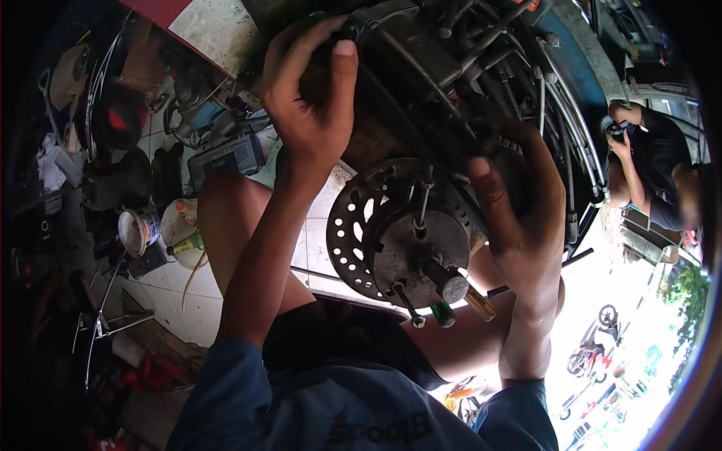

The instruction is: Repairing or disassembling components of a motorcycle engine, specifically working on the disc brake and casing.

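Note:
Just above centre, my left hand (pixel 312 101) is closed round a dark knob-like end of a grey metal bracket (pixel 387 15), fingers curled and thumb upright. To the right, my right hand (pixel 526 218) wraps round the dark metal assembly (pixel 421 56) of bars and rods, thumb pressed on it and fingertips partly hidden. Below the hands, a perforated brake disc (pixel 346 225) carries a round steel hub plate (pixel 398 259) with a thick central stub and long bolts. A green screwdriver handle (pixel 444 312) and a yellow one (pixel 479 304) poke out beneath the plate, between my bare legs.
A person (pixel 662 150) at the right holds a small dark object. Stacked metal tubes (pixel 564 120) line the upper right. At left are a plastic case (pixel 226 159), buckets (pixel 139 229) and cluttered parts on white floor tiles (pixel 173 293). A motorbike (pixel 594 338) stands in the bright area.

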### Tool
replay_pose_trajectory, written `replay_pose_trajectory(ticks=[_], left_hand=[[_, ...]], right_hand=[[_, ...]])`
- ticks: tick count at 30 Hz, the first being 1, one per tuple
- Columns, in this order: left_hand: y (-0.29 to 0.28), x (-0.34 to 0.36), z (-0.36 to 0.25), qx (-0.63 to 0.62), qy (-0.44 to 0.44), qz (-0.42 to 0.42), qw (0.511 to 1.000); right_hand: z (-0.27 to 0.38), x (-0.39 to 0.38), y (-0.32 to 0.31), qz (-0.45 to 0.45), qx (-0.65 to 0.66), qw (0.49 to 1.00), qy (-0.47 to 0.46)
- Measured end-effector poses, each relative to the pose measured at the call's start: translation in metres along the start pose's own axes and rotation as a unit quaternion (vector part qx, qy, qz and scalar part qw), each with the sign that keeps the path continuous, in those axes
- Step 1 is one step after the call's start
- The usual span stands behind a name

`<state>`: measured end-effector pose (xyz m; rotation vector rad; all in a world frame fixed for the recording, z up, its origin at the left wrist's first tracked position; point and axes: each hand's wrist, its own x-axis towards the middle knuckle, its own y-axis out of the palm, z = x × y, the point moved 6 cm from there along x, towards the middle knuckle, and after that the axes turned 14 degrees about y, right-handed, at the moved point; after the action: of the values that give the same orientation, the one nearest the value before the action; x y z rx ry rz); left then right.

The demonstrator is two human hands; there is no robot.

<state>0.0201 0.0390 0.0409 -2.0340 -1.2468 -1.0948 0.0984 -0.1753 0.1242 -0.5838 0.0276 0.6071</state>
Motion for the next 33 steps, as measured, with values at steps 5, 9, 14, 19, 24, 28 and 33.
replay_pose_trajectory(ticks=[5,9,14,19,24,28,33], left_hand=[[-0.001,-0.001,0.0,0.03,0.031,-0.014,0.999],[0.002,-0.001,-0.001,0.019,0.024,-0.028,0.999],[0.002,-0.002,-0.003,0.019,0.02,-0.038,0.999],[0.0,0.0,-0.005,0.021,0.037,-0.029,0.999],[-0.007,-0.007,-0.005,0.07,0.023,-0.022,0.997],[-0.005,-0.006,-0.002,0.047,-0.034,-0.021,0.998],[0.002,-0.01,0.006,0.106,-0.019,-0.001,0.994]], right_hand=[[0.014,-0.006,0.006,0.033,-0.054,0.998,0.0],[0.011,-0.006,0.005,0.027,-0.042,0.999,-0.006],[0.012,-0.002,0.004,0.076,0.074,0.991,0.084],[0.017,-0.007,0.008,-0.005,-0.034,0.998,-0.052],[0.014,-0.01,0.01,-0.052,-0.089,0.986,-0.128],[0.001,0.002,-0.016,0.037,0.026,0.998,-0.047],[-0.026,-0.012,-0.06,0.083,0.057,0.995,-0.001]])
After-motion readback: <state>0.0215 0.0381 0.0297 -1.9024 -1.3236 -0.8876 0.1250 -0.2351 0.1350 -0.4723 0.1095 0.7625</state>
